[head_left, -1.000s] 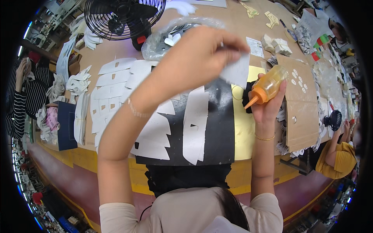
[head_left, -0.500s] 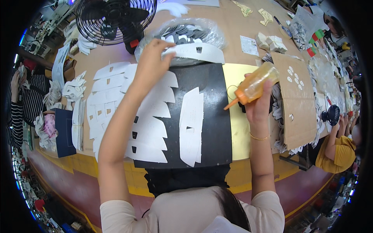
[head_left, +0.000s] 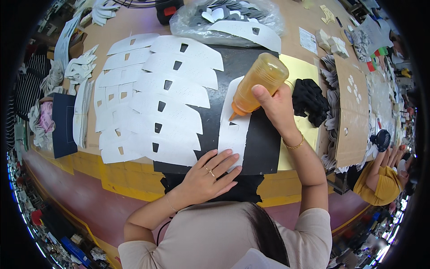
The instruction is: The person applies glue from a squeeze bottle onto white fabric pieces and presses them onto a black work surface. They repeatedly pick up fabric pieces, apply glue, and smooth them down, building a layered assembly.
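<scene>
My right hand [head_left: 277, 105] is wrapped round a squeeze bottle [head_left: 262, 80] of amber liquid. The bottle is tipped down, and its orange nozzle points at a small cutout in a long white cut piece [head_left: 226, 134], at or just above the surface. Under that piece lies a black board [head_left: 264, 148]. My left hand [head_left: 210, 175] rests with fingers stretched out on the near end of the piece. To the left, overlapping rows of white pieces [head_left: 179, 96] with small cutouts cover part of the board and table.
Beyond the board, a clear plastic bag [head_left: 183, 22] holds grey and white pieces, with another white piece [head_left: 251, 31] leaning on it. A black cloth [head_left: 309, 101] lies on a yellow sheet [head_left: 298, 67] at right, beside a cardboard panel [head_left: 351, 121]. A co-worker in yellow [head_left: 380, 181] sits farther right.
My left hand has come down from the far white piece to the near end of the piece on the board. My right hand has brought the bottle left, nozzle down over that piece.
</scene>
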Action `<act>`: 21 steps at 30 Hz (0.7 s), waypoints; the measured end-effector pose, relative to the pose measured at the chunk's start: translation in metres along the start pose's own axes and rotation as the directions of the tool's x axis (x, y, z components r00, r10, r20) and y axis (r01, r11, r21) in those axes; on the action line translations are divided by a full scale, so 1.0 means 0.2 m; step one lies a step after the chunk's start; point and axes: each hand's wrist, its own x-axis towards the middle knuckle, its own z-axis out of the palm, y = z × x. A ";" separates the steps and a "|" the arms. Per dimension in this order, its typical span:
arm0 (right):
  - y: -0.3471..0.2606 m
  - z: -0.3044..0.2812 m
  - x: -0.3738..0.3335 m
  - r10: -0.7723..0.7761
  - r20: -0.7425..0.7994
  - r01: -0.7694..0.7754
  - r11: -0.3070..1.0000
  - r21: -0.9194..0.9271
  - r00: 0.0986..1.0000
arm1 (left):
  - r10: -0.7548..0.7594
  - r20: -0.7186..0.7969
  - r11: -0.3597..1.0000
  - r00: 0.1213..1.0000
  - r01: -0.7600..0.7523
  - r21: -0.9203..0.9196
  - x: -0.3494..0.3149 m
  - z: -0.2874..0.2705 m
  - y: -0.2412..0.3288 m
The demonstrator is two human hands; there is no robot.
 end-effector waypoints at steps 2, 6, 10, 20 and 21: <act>-0.01 0.02 0.00 -0.003 0.009 0.003 1.000 -0.015 1.000 | -0.019 -0.028 1.000 0.999 0.019 -0.003 -0.01 0.03 -0.02; -0.01 0.03 0.00 0.004 0.020 -0.002 0.997 -0.073 1.000 | 0.007 -0.060 0.999 0.998 -0.004 0.036 -0.01 0.04 -0.04; 0.00 0.04 -0.03 -0.003 0.042 0.006 0.996 -0.089 0.999 | 0.018 -0.088 0.997 0.996 -0.012 0.070 -0.02 0.06 -0.04; 0.00 -0.08 0.00 0.305 0.056 -0.217 0.525 0.823 0.951 | 0.018 -0.122 0.998 0.992 -0.011 0.054 -0.02 0.06 -0.04; 0.00 -0.11 0.00 0.263 0.007 -0.163 0.578 0.799 0.965 | -0.007 -0.133 0.999 0.991 0.013 0.042 -0.02 0.05 -0.03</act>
